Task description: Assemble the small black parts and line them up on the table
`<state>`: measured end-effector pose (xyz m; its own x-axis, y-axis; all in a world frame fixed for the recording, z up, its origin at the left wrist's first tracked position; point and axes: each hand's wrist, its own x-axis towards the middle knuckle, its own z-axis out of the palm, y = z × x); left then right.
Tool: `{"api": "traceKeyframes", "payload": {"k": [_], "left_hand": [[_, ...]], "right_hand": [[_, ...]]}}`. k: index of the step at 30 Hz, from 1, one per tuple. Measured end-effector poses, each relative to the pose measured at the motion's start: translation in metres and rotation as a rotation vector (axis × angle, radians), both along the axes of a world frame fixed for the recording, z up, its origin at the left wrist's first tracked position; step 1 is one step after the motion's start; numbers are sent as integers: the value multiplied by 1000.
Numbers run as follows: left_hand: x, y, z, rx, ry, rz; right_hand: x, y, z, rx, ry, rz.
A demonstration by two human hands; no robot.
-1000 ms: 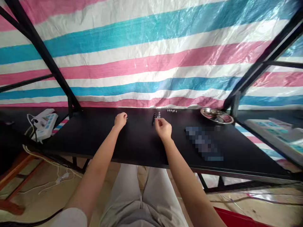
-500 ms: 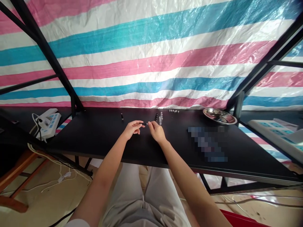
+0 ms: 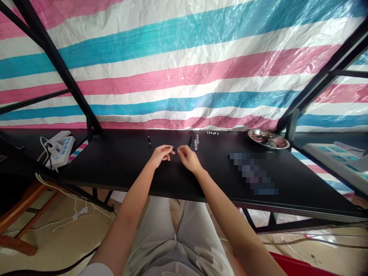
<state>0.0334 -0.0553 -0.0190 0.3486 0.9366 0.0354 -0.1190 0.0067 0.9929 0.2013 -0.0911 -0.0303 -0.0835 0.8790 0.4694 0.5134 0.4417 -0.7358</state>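
Note:
Over the middle of the black table (image 3: 115,165), my left hand (image 3: 162,156) and my right hand (image 3: 188,158) almost meet at the fingertips. My left thumb and fingers pinch a small dark, slim piece (image 3: 174,149). Its other end lies at the fingertips of my right hand, which are pinched together; what exactly they grip is too small to make out. Just beyond my right hand are a row of small black parts (image 3: 190,142) and a row of clear parts (image 3: 196,142). A short black cylinder with a pale end (image 3: 149,140) stands beyond my left hand.
Several small shiny parts (image 3: 212,133) line the back edge. A round metal plate (image 3: 268,139) sits at the back right, with a pixelated dark-blue item (image 3: 253,174) nearer. A power strip (image 3: 61,151) lies left, beyond the black frame post (image 3: 69,80). Striped sheeting (image 3: 172,76) hangs behind.
My right fingertips have shifted slightly left, and less of the small piece shows between the hands. The whole view has moved a little; the things on the table stay put.

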Motion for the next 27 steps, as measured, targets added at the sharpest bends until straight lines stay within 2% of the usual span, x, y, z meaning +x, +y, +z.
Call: {"api": "traceKeyframes", "payload": {"k": [11,18,23,27], "left_hand": [[2,-2,2,13,9,-39],[1,1,4,64,-47,235],[1,2,3,84,-27,318],[9,2,-1,176,99,338]], "right_hand": [[1,7,-10,56,-59,-26],[2,2,-1,56,-180,-58],[9,-6,6,-12,-279,-148],[22,-9,6,-141,-272,-317]]}}
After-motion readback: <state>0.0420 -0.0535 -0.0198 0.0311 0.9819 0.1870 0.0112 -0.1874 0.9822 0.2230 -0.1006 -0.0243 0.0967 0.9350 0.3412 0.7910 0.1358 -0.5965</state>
